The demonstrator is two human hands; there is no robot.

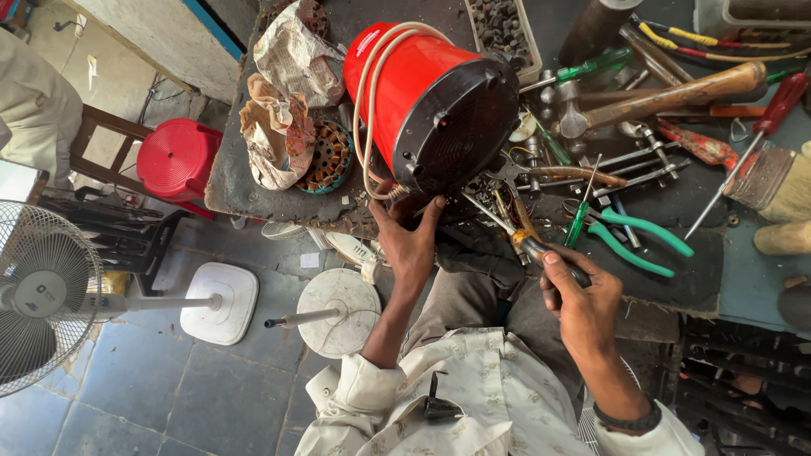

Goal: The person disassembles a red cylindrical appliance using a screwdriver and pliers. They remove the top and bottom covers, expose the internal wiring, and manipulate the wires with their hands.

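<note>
The red appliance lies on its side on the cluttered bench, its black round base turned toward the person and a pale cord looped around its body. The left hand is at the 6 o'clock edge of that black base, fingers spread and pressed against the rim, steadying it rather than closing around anything.

The right hand sits at about 4 o'clock from the appliance, clenched around the dark handle of a screwdriver. The shaft runs up and left, toward the underside of the black base; its tip is lost among the loose metal bits there, so contact cannot be told.

At 3 o'clock from the appliance lie a hammer with a wooden handle, a red-handled screwdriver, and green-handled pliers just beside the right hand. At 9 o'clock is a wound motor core next to crumpled newspaper, and at 12 o'clock a tray of small dark parts.

Below the bench, on the tiled floor, stand two white fan bases with short poles, a standing fan at the far left, and a red stool.
</note>
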